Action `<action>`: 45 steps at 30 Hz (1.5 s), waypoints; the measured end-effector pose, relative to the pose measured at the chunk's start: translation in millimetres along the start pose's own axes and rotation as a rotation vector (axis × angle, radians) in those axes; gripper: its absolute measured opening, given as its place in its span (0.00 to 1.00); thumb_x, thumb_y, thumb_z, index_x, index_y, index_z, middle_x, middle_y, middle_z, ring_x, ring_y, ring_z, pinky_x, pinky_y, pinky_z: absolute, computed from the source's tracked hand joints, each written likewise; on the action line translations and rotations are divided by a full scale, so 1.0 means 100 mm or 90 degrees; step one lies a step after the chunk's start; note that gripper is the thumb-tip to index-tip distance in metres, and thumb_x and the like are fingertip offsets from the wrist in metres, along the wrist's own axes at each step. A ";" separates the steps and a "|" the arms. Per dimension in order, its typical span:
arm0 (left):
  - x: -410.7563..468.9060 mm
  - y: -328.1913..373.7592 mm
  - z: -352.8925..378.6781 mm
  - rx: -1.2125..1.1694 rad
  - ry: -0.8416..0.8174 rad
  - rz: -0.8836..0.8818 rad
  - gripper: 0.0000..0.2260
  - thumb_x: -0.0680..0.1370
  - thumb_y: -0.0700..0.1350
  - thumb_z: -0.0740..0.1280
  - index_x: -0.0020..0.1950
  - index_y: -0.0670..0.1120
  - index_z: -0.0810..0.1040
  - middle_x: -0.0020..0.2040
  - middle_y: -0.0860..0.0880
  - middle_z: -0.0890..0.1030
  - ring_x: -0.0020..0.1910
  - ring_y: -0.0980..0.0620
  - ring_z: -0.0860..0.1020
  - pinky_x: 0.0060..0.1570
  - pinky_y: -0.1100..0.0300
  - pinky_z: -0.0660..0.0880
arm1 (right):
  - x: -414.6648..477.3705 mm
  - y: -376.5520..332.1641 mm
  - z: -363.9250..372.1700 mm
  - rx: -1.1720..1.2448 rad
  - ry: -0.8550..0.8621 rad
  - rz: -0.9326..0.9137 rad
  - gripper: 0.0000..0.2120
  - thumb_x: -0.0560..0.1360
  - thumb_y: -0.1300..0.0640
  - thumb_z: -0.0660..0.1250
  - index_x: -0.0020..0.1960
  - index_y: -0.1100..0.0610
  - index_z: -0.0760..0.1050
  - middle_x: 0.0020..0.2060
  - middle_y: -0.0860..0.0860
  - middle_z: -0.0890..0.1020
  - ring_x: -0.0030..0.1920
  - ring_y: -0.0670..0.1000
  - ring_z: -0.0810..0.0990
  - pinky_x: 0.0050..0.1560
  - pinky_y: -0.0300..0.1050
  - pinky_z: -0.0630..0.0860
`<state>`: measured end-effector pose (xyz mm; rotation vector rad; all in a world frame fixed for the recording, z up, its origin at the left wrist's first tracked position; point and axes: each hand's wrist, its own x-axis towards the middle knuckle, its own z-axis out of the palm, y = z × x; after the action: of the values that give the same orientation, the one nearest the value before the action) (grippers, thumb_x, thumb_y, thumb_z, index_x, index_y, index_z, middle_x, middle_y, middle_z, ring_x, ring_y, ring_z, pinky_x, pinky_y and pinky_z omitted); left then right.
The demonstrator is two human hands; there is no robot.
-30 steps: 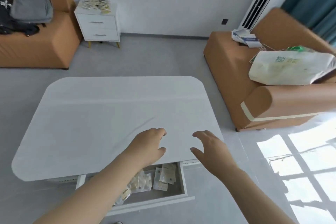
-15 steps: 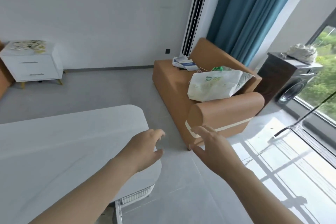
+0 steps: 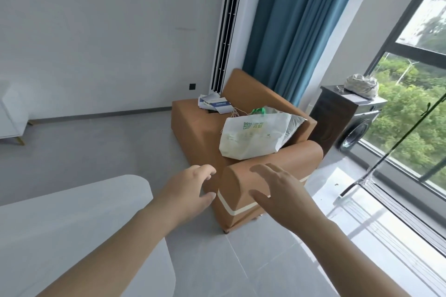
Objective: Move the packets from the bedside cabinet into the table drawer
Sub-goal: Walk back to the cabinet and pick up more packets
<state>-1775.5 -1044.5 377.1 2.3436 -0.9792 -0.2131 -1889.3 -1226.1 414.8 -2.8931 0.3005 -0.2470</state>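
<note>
Tan sofa (image 3: 193, 132), BEN bag (image 3: 253, 138), left hand (image 3: 188, 190), right hand (image 3: 282, 196)

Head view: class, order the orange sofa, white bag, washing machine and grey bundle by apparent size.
1. orange sofa
2. white bag and washing machine, about alike; the machine is farther, so unranked
3. grey bundle

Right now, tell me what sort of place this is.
Most likely a living room in a flat: an orange sofa, a tall standing air conditioner beside a blue curtain, and a washing machine by the big window.
</note>
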 end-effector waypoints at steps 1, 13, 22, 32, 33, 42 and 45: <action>0.15 -0.01 -0.01 0.000 -0.002 -0.004 0.20 0.77 0.51 0.65 0.68 0.55 0.67 0.64 0.57 0.73 0.63 0.55 0.73 0.59 0.58 0.72 | 0.14 0.06 -0.01 0.003 -0.001 0.004 0.20 0.75 0.50 0.67 0.66 0.49 0.69 0.61 0.45 0.75 0.55 0.48 0.76 0.52 0.41 0.73; 1.72 -0.14 0.09 0.024 0.011 -0.047 0.20 0.77 0.51 0.66 0.68 0.55 0.67 0.64 0.57 0.73 0.63 0.56 0.73 0.60 0.56 0.73 | 1.70 0.91 0.12 0.023 -0.005 -0.048 0.23 0.76 0.47 0.65 0.69 0.49 0.67 0.64 0.44 0.74 0.58 0.49 0.75 0.53 0.41 0.71; 2.94 -0.15 0.07 0.071 0.082 -0.119 0.20 0.77 0.50 0.66 0.68 0.53 0.68 0.64 0.55 0.73 0.63 0.56 0.73 0.60 0.62 0.69 | 3.13 1.53 0.12 0.015 -0.008 -0.159 0.21 0.76 0.48 0.64 0.68 0.49 0.67 0.63 0.46 0.73 0.61 0.50 0.73 0.56 0.44 0.73; 3.81 -0.90 -0.25 0.089 0.128 -0.223 0.20 0.77 0.51 0.66 0.68 0.52 0.68 0.65 0.56 0.73 0.64 0.56 0.72 0.61 0.63 0.68 | 4.61 1.41 0.49 0.034 -0.065 -0.265 0.20 0.76 0.49 0.64 0.66 0.52 0.68 0.59 0.47 0.74 0.54 0.51 0.75 0.48 0.42 0.73; 3.90 -1.03 -0.31 0.093 0.135 -0.227 0.20 0.77 0.51 0.66 0.68 0.51 0.68 0.65 0.55 0.74 0.64 0.56 0.72 0.61 0.63 0.68 | 4.79 1.33 0.54 0.034 -0.066 -0.272 0.19 0.76 0.49 0.64 0.65 0.53 0.69 0.58 0.47 0.74 0.54 0.51 0.75 0.46 0.42 0.72; 4.56 -2.17 -1.18 0.108 0.182 -0.277 0.21 0.77 0.52 0.66 0.69 0.52 0.68 0.66 0.54 0.73 0.64 0.54 0.72 0.62 0.61 0.68 | 6.26 0.44 0.97 0.049 -0.102 -0.322 0.25 0.76 0.49 0.63 0.72 0.49 0.64 0.65 0.46 0.72 0.64 0.49 0.71 0.55 0.39 0.69; 4.72 -2.52 -1.39 0.108 0.191 -0.295 0.21 0.77 0.51 0.66 0.69 0.52 0.67 0.67 0.55 0.72 0.65 0.55 0.71 0.61 0.64 0.67 | 6.68 0.19 1.11 0.050 -0.120 -0.340 0.24 0.77 0.49 0.62 0.72 0.49 0.64 0.64 0.47 0.72 0.63 0.50 0.72 0.55 0.40 0.70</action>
<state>-1236.2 -1166.9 381.4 2.6324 -0.3127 0.0475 -1227.8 -1369.4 399.0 -2.8312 -0.5065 -0.0640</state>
